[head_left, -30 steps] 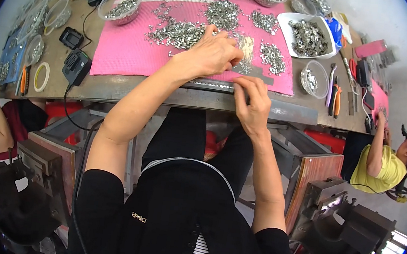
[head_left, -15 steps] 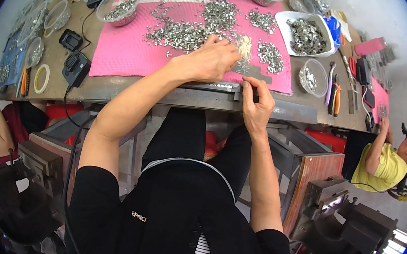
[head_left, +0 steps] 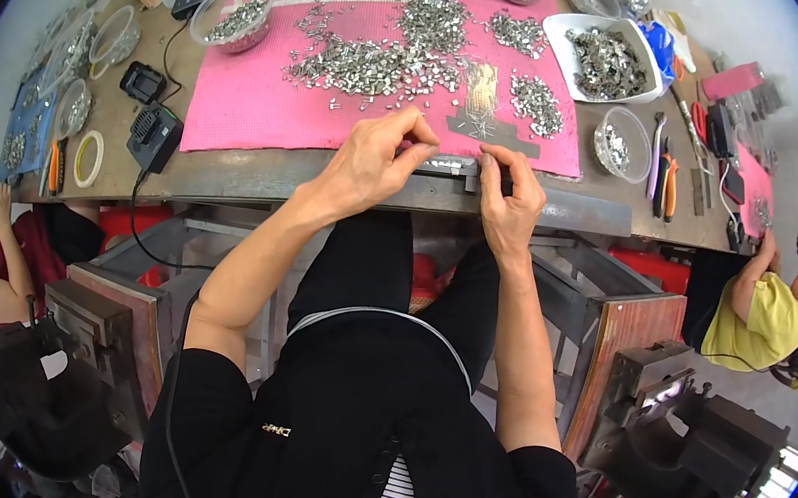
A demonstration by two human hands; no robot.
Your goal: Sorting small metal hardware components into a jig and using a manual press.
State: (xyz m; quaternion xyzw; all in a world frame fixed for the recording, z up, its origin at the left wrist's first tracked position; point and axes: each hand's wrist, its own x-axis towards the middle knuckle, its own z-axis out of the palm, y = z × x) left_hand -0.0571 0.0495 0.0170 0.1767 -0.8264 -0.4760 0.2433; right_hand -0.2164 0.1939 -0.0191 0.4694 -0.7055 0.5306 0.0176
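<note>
Clerk: Entries, left to right?
Checker: Black charger (head_left: pixel 153 135), on the bench. Pink mat (head_left: pixel 247 114), bearing a heap of metal bits (head_left: pixel 366 66).
Clerk: Left hand (head_left: pixel 367 162)?
Checker: Drawn back from the heap to the bench edge; thumb and forefinger nearly together, anything pinched I cannot tell.
Clerk: Metal strip (head_left: pixel 448 164)?
Checker: Along the bench edge, between both hands; work appears centred there now.
Clerk: Right hand (head_left: pixel 511 198)?
Checker: Thumb and forefinger curled at the strip's right end; grip cannot be told.
Clerk: Last?
Checker: Orange-handled pliers (head_left: pixel 670 186).
</note>
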